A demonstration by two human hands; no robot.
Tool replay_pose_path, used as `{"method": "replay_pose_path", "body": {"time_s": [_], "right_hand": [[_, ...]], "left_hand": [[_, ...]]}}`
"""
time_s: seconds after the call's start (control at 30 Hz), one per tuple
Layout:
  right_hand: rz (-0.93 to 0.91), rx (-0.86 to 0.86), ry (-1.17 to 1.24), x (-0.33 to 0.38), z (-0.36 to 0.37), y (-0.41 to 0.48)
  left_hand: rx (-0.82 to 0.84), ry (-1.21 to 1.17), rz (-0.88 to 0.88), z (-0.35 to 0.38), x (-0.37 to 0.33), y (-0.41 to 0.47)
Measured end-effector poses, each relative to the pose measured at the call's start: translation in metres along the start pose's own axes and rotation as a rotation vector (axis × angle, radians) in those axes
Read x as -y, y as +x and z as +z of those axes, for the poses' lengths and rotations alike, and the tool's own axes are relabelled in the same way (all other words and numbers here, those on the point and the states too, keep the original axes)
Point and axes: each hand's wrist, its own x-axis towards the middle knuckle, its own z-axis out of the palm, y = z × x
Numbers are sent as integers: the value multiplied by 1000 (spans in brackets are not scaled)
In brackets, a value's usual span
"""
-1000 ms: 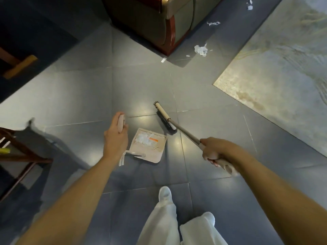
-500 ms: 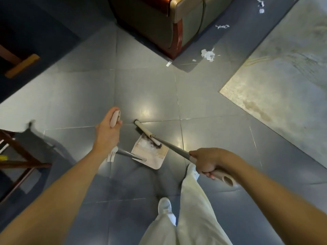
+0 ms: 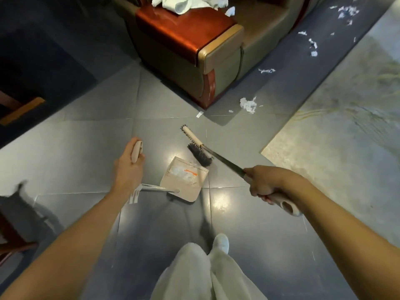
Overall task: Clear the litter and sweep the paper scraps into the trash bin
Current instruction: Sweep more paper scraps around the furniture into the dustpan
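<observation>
- Left hand [image 3: 129, 169]: fingers wrapped round the dustpan [image 3: 184, 179] handle, pan out in front with some paper in it.
- Right hand [image 3: 266, 182]: clenched on the broom [image 3: 200, 151] handle, brush head just past the pan's far edge.
- More scraps [image 3: 248, 105] lie by the sofa [image 3: 194, 50] corner, well apart from the pan.

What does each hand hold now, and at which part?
The left hand grips the dustpan by the top end of its long handle. The right hand grips the broom by its handle, near the upper end.
</observation>
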Motion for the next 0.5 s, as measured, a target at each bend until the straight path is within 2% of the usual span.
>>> {"method": "replay_pose_path", "body": {"time_s": [0.2, 0.5], "right_hand": [[51, -49, 54, 22, -90, 66], [78, -86, -7, 97, -207, 199]], "left_hand": [[-35, -31, -2, 29, -37, 80], [34, -55, -38, 60, -74, 235]]}}
